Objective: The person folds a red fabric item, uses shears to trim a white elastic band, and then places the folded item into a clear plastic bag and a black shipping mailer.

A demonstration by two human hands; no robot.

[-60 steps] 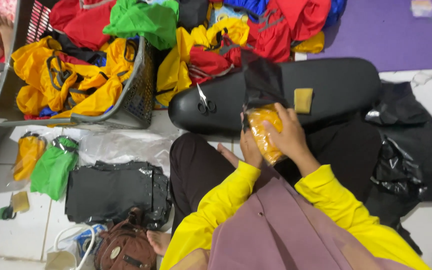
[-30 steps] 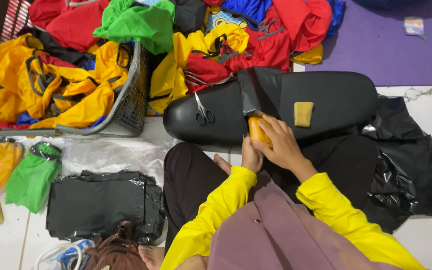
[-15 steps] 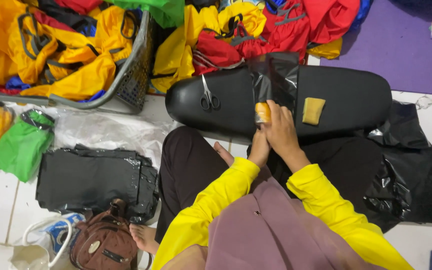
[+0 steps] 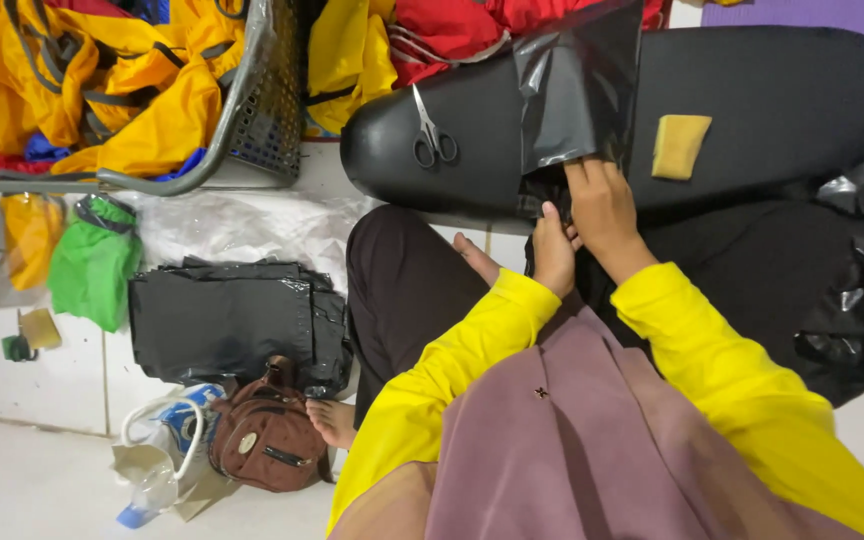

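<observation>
**Both hands gripping the black plastic bag**

My grip is closing on the black plastic bag: my right hand is pinching its lower edge and my left hand is clenching the same edge just beside it. A moment ago the folded yellow bundle was showing between my fingers; now I am no longer seeing it, so I am judging that it is sitting inside the bag. The bag is lying on the black padded worktop, stretching away beyond my grip. The scissors are resting to the left of my grip, a yellow sponge just to its right.
</observation>
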